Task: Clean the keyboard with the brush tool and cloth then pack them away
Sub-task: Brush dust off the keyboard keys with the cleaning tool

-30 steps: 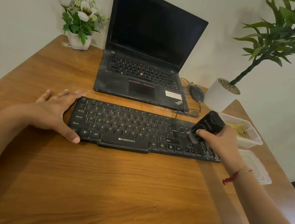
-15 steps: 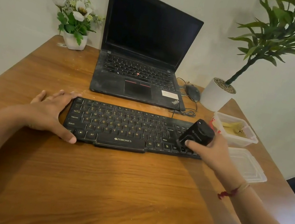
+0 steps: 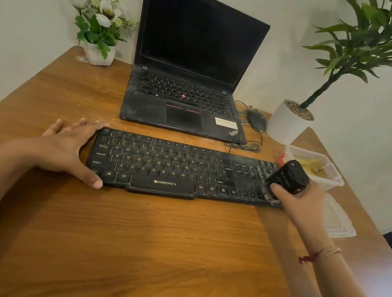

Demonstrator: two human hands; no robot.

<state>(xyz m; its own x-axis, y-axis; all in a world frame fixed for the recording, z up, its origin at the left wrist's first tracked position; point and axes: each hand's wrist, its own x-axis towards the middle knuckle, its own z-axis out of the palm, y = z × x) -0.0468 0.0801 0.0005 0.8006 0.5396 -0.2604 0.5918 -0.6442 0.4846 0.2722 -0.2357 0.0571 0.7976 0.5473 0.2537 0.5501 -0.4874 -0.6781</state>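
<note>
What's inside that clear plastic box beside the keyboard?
A crumpled yellow-green cloth, it seems, lies in the box. The brush tool in the right hand covers its near-left corner.

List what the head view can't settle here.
All head view:
- Bristles of the brush tool: hidden under its body and the right hand, so key contact is unconfirmed.
- Right end of the keyboard: covered by that hand.
- Contents of the container: yellowish, partly behind the brush tool, too blurred to identify.

left hand (image 3: 68,145) flat, palm down, fingers spread, thumb stretched out; forearm comes in from lower left. right hand (image 3: 296,200) curled round black brush tool (image 3: 289,178), fingertips probably tucked underneath; arm comes in from lower right.
</note>
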